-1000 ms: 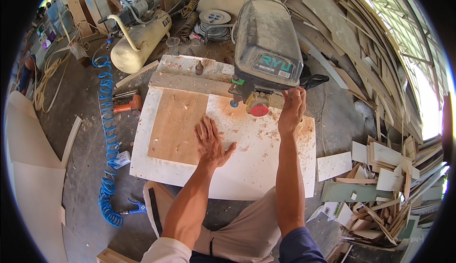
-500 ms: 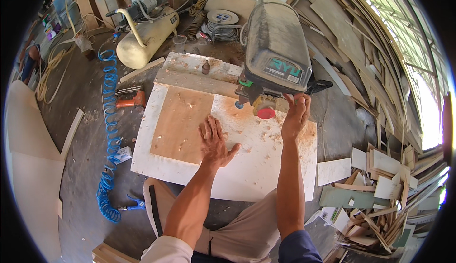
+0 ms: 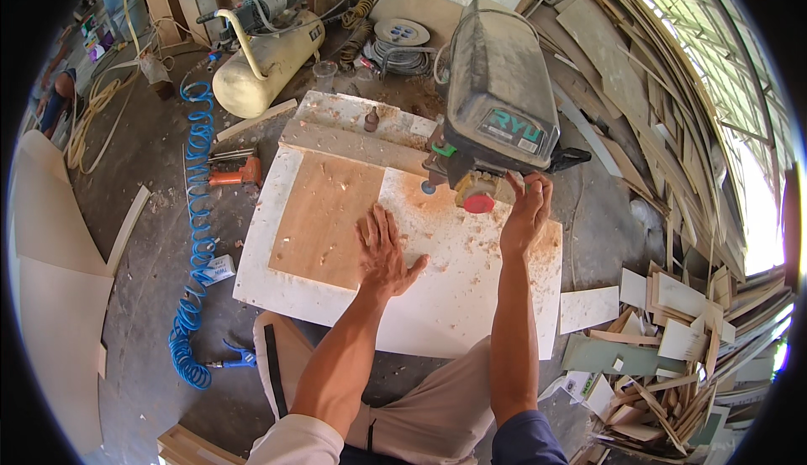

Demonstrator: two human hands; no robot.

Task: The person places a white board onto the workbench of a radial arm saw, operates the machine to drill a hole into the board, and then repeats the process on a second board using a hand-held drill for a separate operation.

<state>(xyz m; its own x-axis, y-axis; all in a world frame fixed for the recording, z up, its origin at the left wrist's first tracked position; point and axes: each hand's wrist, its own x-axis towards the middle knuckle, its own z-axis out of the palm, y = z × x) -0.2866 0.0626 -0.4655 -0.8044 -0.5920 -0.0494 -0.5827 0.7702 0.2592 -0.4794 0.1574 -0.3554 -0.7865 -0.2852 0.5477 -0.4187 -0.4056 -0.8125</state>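
My left hand [image 3: 387, 255] lies flat, fingers spread, across the right edge of a thin plywood panel [image 3: 324, 213] and the white board [image 3: 403, 322] under it. At the upper right a drill press [image 3: 504, 78] stands over the board, its dusty grey housing seen from above. A red round switch cover [image 3: 479, 203] on a yellow box sits at its front. My right hand [image 3: 527, 217] is at the front right of the machine, fingers bent against the lower edge of the housing beside the switch; some fingertips are hidden. The drill's tip is hard to make out.
A wooden strip [image 3: 361, 147] runs along the board's back, with a small dark bottle-shaped thing [image 3: 371, 119] behind it. To the left are a nail gun [image 3: 235, 173], a coiled blue air hose [image 3: 200, 213] and a cream compressor [image 3: 269, 66]. Wood offcuts [image 3: 664, 322] pile up at right.
The view has shifted slightly, so the machine and board sit a little further right and lower. Both hands keep nearly the same places on the panel and machine.
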